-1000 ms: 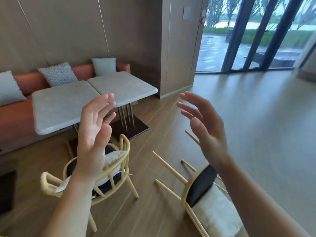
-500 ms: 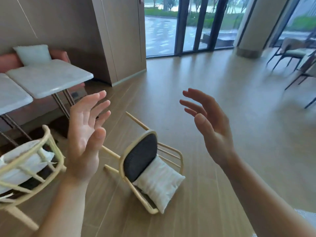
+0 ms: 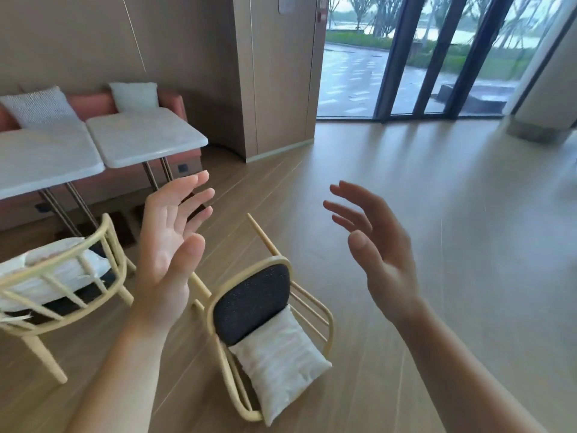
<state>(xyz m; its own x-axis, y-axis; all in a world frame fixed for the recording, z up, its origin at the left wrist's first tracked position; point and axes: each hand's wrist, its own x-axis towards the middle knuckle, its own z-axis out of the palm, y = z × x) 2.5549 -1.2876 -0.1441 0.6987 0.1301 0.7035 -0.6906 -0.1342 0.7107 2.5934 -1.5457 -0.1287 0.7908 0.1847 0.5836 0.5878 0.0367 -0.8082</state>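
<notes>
A pale wooden chair (image 3: 249, 304) with a black seat pad lies tipped over on the floor, its legs pointing away from me. A white cushion (image 3: 279, 360) rests against its back. My left hand (image 3: 170, 251) and my right hand (image 3: 377, 254) are raised in the air above the chair, palms facing each other, fingers spread and holding nothing. Neither hand touches the chair.
An upright matching chair (image 3: 62, 285) with a white cushion stands at the left. Behind it are two white-topped tables (image 3: 140, 135) and an orange bench (image 3: 93, 101) with pillows. Glass doors (image 3: 437, 57) are at the back right, with open wooden floor (image 3: 437, 198) in front.
The view swung right and then partly back left, so the fallen chair now sits between my hands. Both hands stay raised and open.
</notes>
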